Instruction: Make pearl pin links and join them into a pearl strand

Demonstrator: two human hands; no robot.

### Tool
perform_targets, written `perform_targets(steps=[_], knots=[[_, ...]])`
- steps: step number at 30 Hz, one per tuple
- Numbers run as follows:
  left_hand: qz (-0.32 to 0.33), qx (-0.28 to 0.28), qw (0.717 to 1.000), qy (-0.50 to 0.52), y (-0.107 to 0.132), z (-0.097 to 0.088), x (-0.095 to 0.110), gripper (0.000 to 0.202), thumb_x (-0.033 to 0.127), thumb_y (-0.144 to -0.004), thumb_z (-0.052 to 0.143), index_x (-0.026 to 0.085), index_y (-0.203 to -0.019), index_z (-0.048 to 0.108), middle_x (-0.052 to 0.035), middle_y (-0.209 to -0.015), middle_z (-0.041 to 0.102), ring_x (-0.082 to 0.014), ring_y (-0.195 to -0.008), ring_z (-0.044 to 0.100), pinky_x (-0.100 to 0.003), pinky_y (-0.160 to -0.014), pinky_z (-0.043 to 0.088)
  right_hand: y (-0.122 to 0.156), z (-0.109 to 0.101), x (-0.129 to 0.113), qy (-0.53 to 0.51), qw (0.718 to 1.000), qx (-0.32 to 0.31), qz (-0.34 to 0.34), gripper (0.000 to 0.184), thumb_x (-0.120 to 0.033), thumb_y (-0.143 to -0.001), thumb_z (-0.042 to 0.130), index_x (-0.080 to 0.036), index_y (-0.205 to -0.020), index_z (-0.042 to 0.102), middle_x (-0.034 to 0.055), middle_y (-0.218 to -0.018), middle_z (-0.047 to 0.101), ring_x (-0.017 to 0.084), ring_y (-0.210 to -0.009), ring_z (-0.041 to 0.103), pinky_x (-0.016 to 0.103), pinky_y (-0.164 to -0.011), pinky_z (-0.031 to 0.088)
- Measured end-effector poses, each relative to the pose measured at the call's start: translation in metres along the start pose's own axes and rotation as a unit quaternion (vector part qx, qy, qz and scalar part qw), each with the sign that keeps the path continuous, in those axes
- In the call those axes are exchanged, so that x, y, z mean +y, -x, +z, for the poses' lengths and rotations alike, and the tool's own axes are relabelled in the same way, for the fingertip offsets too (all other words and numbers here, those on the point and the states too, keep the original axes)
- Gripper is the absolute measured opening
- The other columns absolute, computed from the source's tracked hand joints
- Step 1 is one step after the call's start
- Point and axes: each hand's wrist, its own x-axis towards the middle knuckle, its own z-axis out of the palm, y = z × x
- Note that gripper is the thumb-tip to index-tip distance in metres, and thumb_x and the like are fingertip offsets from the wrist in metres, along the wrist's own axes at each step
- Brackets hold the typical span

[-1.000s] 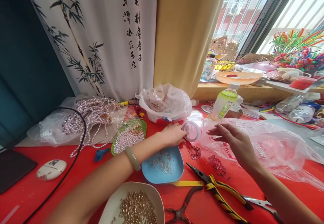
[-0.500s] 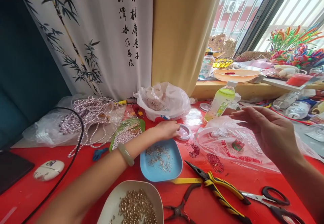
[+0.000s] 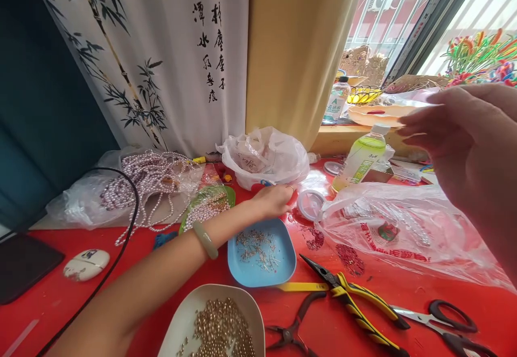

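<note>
My left hand (image 3: 275, 201) reaches over the red table, its fingers curled together past the blue tray (image 3: 234, 279). Whatever its fingertips grip is hidden. A round clear plastic disc with a pale rim (image 3: 311, 204) lies just right of them. Raised at the right, close to the camera, my right hand (image 3: 470, 136) has its thumb and fingers pressed together; I cannot make out anything between them. Below it lies a clear plastic bag with red print (image 3: 388, 244). Small metal pins (image 3: 260, 249) are scattered in the blue tray.
A cream tray of gold beads (image 3: 226, 324), black-handled pliers (image 3: 288, 335), yellow-and-black long-nose pliers (image 3: 343, 292) and scissors (image 3: 436, 319) lie in front. A drink bottle (image 3: 361, 158) stands behind. Pearl strands (image 3: 149, 179) and a black cable (image 3: 135, 201) occupy the left.
My right hand has risen, moved right and come nearer the camera. The clear disc has shifted right, away from my left hand, which stays beyond the blue tray. The view has shifted slightly.
</note>
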Motion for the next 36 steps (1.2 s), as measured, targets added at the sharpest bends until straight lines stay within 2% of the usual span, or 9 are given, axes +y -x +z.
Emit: perform_targets(steps=[4,8,11,14,18,23,27,32,36], knots=[[-0.039,0.016,0.993,0.112,-0.015,0.012,0.006,0.058,0.037,-0.068,0.061,0.013,-0.117,0.041,-0.0137,-0.111,0.055,-0.0255,-0.098,0.053,-0.032,-0.078,0.044,-0.001,0.028,-0.017,-0.012,0.996,-0.086,-0.014,0.011,-0.017,-0.078,0.051,-0.01,-0.074,0.06,-0.0028,-0.06,0.063,0.006,-0.056,0.061,0.02,-0.052,0.046],[-0.07,0.017,0.974,0.217,-0.023,0.019,0.005,0.044,0.028,-0.066,0.064,0.012,-0.106,0.053,-0.0105,-0.101,0.061,-0.023,-0.09,0.056,-0.031,-0.075,0.045,-0.002,0.047,-0.03,-0.019,0.987,-0.154,-0.051,0.015,-0.019,-0.079,0.048,-0.009,-0.076,0.06,-0.0029,-0.063,0.064,0.007,-0.058,0.062,0.018,-0.052,0.047],[-0.088,0.023,0.952,0.291,-0.022,0.019,-0.001,0.033,0.019,-0.067,0.062,0.013,-0.099,0.059,-0.0081,-0.098,0.063,-0.0207,-0.087,0.057,-0.029,-0.074,0.045,-0.012,0.048,-0.03,-0.037,0.988,-0.134,-0.067,0.016,-0.019,-0.079,0.048,-0.007,-0.079,0.06,0.0011,-0.07,0.064,0.012,-0.068,0.064,0.02,-0.054,0.047],[-0.103,0.03,0.925,0.365,-0.015,0.014,-0.006,0.03,0.02,-0.072,0.057,0.012,-0.101,0.06,-0.009,-0.098,0.063,-0.0187,-0.082,0.058,-0.027,-0.069,0.046,-0.031,0.037,-0.015,-0.064,0.996,-0.048,-0.035,0.013,-0.015,-0.078,0.051,-0.007,-0.082,0.059,0.0053,-0.079,0.062,0.014,-0.076,0.063,0.022,-0.058,0.046],[-0.112,0.033,0.882,0.456,-0.001,0.001,-0.004,0.035,0.025,-0.077,0.052,0.01,-0.108,0.057,-0.0129,-0.102,0.062,-0.0148,-0.071,0.059,-0.023,-0.058,0.046,-0.042,0.02,0.021,-0.064,0.992,0.001,0.104,0.012,-0.018,-0.078,0.054,-0.011,-0.088,0.054,0.0091,-0.1,0.056,0.015,-0.089,0.058,0.027,-0.071,0.046],[-0.09,0.046,0.838,0.536,0.01,-0.015,0.008,0.042,0.032,-0.076,0.055,0.014,-0.113,0.054,-0.0109,-0.097,0.064,-0.0115,-0.063,0.057,-0.021,-0.055,0.045,0.006,0.017,0.055,0.087,0.921,-0.177,0.334,0.032,-0.035,-0.065,0.067,-0.018,-0.09,0.059,0.0091,-0.114,0.053,0.025,-0.102,0.051,0.039,-0.086,0.042],[-0.081,0.106,0.777,0.615,0.012,-0.017,0.016,0.04,0.032,-0.071,0.06,0.014,-0.107,0.06,-0.0068,-0.08,0.066,-0.0097,-0.058,0.055,-0.021,-0.054,0.044,0.05,0.018,0.067,-0.019,0.84,-0.325,0.434,0.036,-0.043,-0.072,0.059,-0.016,-0.095,0.061,0.0086,-0.095,0.063,0.021,-0.088,0.059,0.035,-0.079,0.048],[-0.096,0.166,0.759,0.622,0.016,-0.018,0.025,0.027,0.024,-0.068,0.063,0.016,-0.094,0.067,-0.0069,-0.082,0.068,-0.0119,-0.063,0.056,-0.022,-0.057,0.044,0.068,0.016,0.073,-0.123,0.821,-0.299,0.469,0.023,-0.029,-0.072,0.063,-0.01,-0.086,0.061,0.0059,-0.077,0.065,0.013,-0.067,0.061,0.025,-0.066,0.053],[-0.14,0.243,0.748,0.602,0.021,-0.024,0.024,0.019,0.022,-0.07,0.061,0.014,-0.085,0.069,-0.0081,-0.083,0.069,-0.0134,-0.073,0.058,-0.02,-0.061,0.043,0.071,0.012,0.081,-0.179,0.803,-0.198,0.533,0.01,-0.019,-0.075,0.06,-0.01,-0.076,0.061,0.004,-0.067,0.065,0.01,-0.056,0.062,0.017,-0.054,0.053]])
